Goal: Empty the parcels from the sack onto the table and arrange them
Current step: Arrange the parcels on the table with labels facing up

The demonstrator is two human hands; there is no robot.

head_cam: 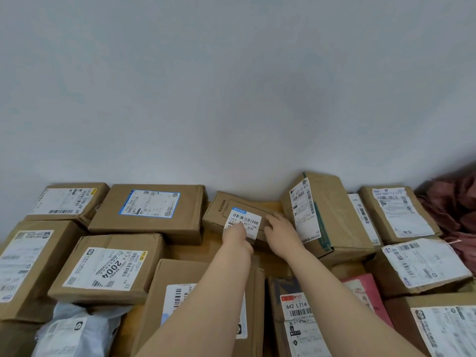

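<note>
A small flat brown box (222, 208) with a white barcode label lies at the back of the table (206, 247), close to the wall. My left hand (236, 235) grips its near edge, over the label. On the box's right end my right hand (280, 229) holds on with fingers on top and thumb at the near side. Several other brown parcels lie around it. The dark red sack (454, 210) is crumpled at the far right edge.
A tall box (327, 215) leans tilted just right of my right hand. A wide box with a blue-edged label (152, 210) sits to the left. Nearer me are a grey poly bag (77, 328) and a pink parcel (365, 289). The pale wall bounds the back.
</note>
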